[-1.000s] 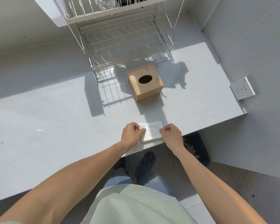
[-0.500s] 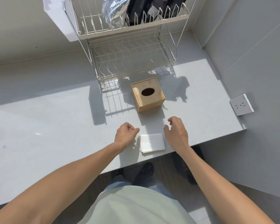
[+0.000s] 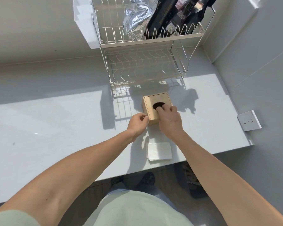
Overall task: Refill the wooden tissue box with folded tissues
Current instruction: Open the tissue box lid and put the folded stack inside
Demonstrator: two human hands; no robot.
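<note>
Both arms extended fwd, left hand [image 3: 138, 123] loosely curled, right hand [image 3: 170, 119] palm-down, fingers [image 3: 160, 110] bent.

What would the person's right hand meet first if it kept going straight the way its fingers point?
Probably the oval opening in the wooden tissue box lid: the right hand fingertips already sit at its rim, though depth is unclear.

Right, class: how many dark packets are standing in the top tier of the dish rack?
2 that I can separate: one dark packet beside the foil bag, another right of it. Their tops are cut off, so more may be hidden.
</note>
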